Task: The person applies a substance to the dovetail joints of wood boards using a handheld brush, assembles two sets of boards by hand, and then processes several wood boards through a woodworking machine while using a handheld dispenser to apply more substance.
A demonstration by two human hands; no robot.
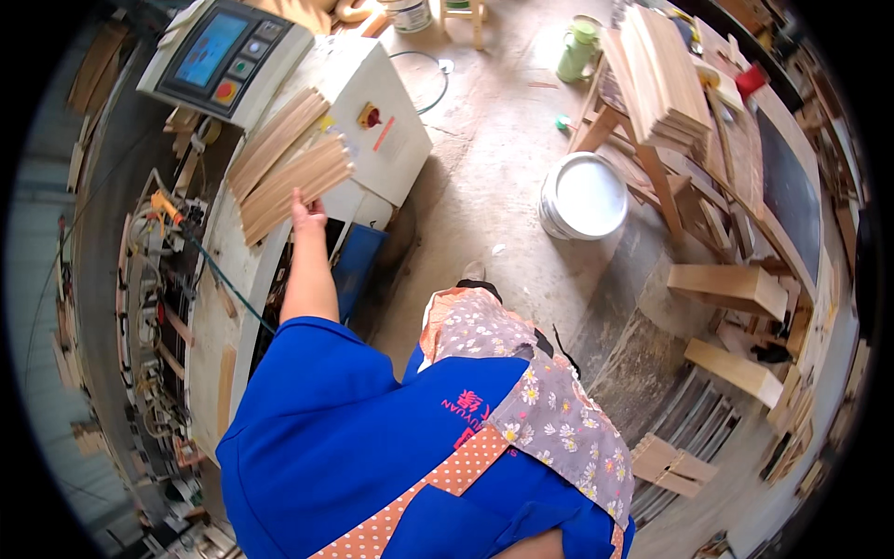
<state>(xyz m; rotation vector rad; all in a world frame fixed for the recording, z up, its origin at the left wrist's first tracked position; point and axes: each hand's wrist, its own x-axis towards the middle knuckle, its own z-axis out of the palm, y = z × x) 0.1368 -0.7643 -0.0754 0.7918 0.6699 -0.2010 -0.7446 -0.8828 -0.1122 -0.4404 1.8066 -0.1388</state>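
"What is your left hand doing?"

"My left hand is grasping the near right edge of a striped wooden piece, with one digit laid over the top face."

"And where is that piece?"

"On my left, over the pale bed of the machine. It slants from near left to far right, and its far right end is jagged. A second wooden piece lies close beside it, on the far side, slanting much the same way."

"Your right hand?"

"It's out of view, so I cannot tell whether it holds anything."

"What is around the wood?"

"Beyond it, at far left, is a control panel with a blue screen and a few buttons. To the right of the wood stands a white cabinet with a red rotary switch. On the near left, an orange-handled tool is near a green hose."

"And across the floor?"

"On the right, a white lidded bucket stands near a wooden stand, which bears a stack of boards. A green jug is farther off."
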